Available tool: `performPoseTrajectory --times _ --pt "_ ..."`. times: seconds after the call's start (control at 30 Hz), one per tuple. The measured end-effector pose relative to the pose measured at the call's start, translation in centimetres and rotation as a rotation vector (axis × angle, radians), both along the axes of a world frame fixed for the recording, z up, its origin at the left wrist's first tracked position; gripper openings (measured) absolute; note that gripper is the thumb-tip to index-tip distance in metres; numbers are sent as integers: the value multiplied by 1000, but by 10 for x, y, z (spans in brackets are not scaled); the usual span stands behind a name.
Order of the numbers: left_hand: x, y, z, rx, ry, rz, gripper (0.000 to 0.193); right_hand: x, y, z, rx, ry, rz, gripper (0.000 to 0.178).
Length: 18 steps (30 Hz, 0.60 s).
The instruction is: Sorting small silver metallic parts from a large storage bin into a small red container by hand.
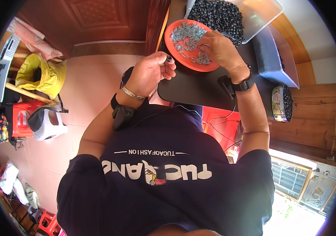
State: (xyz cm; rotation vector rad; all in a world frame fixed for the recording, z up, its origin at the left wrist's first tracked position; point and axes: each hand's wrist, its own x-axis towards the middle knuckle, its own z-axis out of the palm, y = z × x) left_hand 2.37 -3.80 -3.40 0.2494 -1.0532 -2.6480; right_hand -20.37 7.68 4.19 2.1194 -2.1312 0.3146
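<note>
My left hand is raised beside the black table's near-left corner, palm turned up. A small black ring-like piece is pinched between its thumb and fingers. My right hand reaches over an orange-red plate, its fingertips down among many tiny shiny silver metal pieces. The right fingers are drawn together, and whatever lies between them is hidden. Behind the plate, a clear plastic bin holds a heap of small black pieces similar to the one in my left hand.
The black table also carries a bluish plastic bin and a round tub of black pieces at the right. A thin cable hangs by my right wrist. Stools and a yellow bag stand left on the floor.
</note>
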Motion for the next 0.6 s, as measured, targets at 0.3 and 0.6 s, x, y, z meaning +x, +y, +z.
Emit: performPoseTrajectory --times 0.3,0.6 --pt "5 -2 -5 32 30 -40 21 23 -11 0 124 -128 21 13" --pt "5 -3 -5 44 44 -31 21 23 -18 -20 60 -51 91 11"
